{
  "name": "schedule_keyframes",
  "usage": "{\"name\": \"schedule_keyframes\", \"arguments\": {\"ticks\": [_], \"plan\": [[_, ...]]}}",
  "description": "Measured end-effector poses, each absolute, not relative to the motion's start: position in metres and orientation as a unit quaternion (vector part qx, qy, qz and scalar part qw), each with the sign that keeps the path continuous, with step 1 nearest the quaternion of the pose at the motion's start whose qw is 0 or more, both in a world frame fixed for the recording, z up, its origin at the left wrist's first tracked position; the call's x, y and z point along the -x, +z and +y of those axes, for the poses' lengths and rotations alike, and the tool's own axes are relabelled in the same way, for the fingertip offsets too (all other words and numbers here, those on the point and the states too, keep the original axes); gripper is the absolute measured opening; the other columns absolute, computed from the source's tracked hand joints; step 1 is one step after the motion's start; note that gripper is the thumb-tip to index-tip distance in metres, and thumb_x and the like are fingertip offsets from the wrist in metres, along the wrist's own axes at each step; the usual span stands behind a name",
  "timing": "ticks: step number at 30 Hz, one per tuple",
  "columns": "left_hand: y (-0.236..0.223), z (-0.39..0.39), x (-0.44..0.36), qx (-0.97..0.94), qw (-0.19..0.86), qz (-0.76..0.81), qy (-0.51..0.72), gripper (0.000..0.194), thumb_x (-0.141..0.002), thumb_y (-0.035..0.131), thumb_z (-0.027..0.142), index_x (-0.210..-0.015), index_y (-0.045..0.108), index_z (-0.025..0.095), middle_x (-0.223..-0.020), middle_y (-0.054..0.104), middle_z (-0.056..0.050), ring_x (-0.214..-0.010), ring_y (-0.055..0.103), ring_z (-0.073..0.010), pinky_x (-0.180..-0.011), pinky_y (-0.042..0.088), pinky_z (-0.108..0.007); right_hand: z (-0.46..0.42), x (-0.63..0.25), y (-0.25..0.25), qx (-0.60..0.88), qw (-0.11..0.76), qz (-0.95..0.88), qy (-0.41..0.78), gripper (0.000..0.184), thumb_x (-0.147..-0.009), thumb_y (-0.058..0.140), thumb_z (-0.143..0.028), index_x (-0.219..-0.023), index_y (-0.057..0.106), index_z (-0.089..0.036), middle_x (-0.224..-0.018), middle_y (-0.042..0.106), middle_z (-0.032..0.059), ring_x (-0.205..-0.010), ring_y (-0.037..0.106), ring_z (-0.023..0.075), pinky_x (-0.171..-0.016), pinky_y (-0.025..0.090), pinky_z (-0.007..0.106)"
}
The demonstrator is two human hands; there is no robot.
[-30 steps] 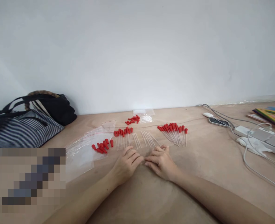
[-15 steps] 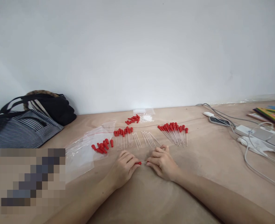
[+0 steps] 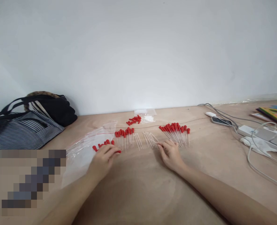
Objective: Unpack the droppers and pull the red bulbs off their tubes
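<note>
My left hand [image 3: 102,161] is closed, its fingertips on a red rubber dropper bulb [image 3: 118,151] that sticks out to the right. Partly hidden behind that hand lies a small pile of red bulbs [image 3: 95,148]. My right hand [image 3: 170,153] is pinched at the near end of a thin clear dropper tube [image 3: 154,137], beside a few bare tubes [image 3: 146,139]. More bare tubes [image 3: 137,141] lie left of these. Two fanned groups of droppers with red bulbs, a left group [image 3: 124,134] and a right group [image 3: 176,131], rest beyond the hands.
Clear plastic bags [image 3: 79,156] spread at the left, near a striped bag [image 3: 28,129]. Small red pieces [image 3: 134,119] lie by another plastic bag [image 3: 150,118] at the back. On the right are a power strip [image 3: 267,137], cables, a dark device [image 3: 221,122] and colourful flat boards [image 3: 274,115].
My hands have moved apart from the middle. The left went left to the bulb pile with red at its fingertips; the right moved slightly up and right to the bare tubes.
</note>
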State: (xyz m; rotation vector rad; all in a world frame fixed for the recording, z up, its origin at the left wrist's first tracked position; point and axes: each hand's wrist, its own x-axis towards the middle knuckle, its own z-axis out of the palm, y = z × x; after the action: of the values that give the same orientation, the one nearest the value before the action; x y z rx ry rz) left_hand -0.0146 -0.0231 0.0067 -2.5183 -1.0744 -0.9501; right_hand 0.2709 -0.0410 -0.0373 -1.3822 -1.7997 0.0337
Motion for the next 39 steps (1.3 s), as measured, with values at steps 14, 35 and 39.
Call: {"name": "schedule_keyframes", "arguments": {"ticks": [14, 35, 39], "plan": [[0.011, 0.031, 0.107, 0.848, 0.120, -0.466, -0.223, 0.037, -0.090, 0.028, 0.038, -0.077, 0.058, 0.019, -0.080, 0.061, 0.001, -0.074, 0.058, -0.0124, -0.071, 0.047, -0.025, 0.014, -0.265, -0.042, 0.675, 0.431, -0.597, 0.053, 0.025, -0.077, 0.041, -0.017, -0.082, 0.065, -0.014, -0.075, 0.065, 0.0077, -0.077, 0.056, 0.0194, -0.072, 0.037, 0.030], [0.011, 0.058, -0.020, 0.862, 0.213, -0.434, -0.153, 0.030, -0.078, 0.046, 0.007, -0.099, 0.062, 0.022, -0.102, 0.059, -0.008, -0.093, 0.052, -0.0230, -0.078, 0.040, -0.037, 0.011, -0.263, -0.036, 0.702, 0.357, -0.612, 0.075, 0.022, -0.076, 0.047, -0.022, -0.070, 0.067, -0.019, -0.073, 0.067, 0.0038, -0.076, 0.057, 0.0191, -0.066, 0.028, 0.029], [0.013, 0.083, -0.028, 0.883, 0.266, -0.380, -0.077, 0.029, -0.081, 0.046, 0.006, -0.097, 0.061, 0.025, -0.108, 0.057, -0.007, -0.100, 0.049, -0.0218, -0.082, 0.037, -0.037, 0.010, -0.263, -0.036, 0.701, 0.354, -0.615, 0.079, 0.023, -0.077, 0.046, -0.025, -0.070, 0.067, -0.019, -0.072, 0.067, 0.0035, -0.075, 0.057, 0.0189, -0.067, 0.028, 0.030]]}}
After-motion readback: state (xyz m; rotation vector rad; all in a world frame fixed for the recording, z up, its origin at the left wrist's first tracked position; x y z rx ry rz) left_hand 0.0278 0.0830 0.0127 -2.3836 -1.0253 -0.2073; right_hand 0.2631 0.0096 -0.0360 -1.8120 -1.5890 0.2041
